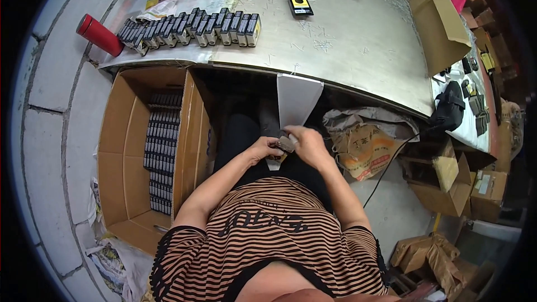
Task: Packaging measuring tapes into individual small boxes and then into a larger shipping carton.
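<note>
Above my lap, my left hand is closed, its fingertips pinching a small, flat grey piece. Close against the other side of that piece is my right hand, its fingers curled and slightly smeared by motion. What the right fingers grip is too small to make out. A white board slopes down from the table's front edge toward my hands. Below them, a pale strip shows between my legs.
The metal-topped table carries a row of small black boxes, loose black-and-yellow boxes and a red flask. A large carton with stacked packs stands at my left. Paper sacks and a cable lie right.
</note>
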`<state>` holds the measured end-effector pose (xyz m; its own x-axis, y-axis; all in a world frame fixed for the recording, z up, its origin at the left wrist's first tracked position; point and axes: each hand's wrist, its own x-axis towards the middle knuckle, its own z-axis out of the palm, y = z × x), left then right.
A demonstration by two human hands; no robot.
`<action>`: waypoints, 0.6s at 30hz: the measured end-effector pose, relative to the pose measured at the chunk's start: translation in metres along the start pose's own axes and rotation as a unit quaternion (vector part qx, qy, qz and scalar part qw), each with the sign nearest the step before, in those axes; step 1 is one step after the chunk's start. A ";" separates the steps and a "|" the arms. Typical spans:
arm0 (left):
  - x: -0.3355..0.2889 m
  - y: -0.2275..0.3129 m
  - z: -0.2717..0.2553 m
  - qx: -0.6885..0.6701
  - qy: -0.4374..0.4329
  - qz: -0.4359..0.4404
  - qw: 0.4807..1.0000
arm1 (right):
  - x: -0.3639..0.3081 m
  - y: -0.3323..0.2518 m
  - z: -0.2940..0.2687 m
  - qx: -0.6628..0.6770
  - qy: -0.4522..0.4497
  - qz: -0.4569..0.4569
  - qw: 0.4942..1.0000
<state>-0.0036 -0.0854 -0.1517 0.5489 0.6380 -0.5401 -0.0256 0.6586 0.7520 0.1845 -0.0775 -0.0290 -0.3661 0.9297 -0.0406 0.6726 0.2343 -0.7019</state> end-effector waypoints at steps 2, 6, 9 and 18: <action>-0.015 0.008 0.000 -0.019 -0.003 0.037 0.999 | -0.002 -0.004 -0.014 0.007 0.074 -0.010 0.997; -0.029 0.014 -0.002 -0.027 0.059 0.105 0.992 | -0.016 -0.003 -0.021 0.012 0.058 0.025 0.998; -0.054 0.042 0.017 -0.001 0.130 0.249 0.960 | -0.020 -0.004 -0.020 0.017 0.000 0.061 0.998; -0.095 0.114 0.032 0.337 0.206 0.528 0.752 | 0.021 -0.062 -0.017 0.650 -0.031 -0.038 0.758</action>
<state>-0.0316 -0.0839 -0.0028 0.2114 0.8237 0.5262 0.2394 -0.5656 0.7891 0.1461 -0.0676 0.0260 -0.4284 0.9031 0.0304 -0.5397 -0.2288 -0.8101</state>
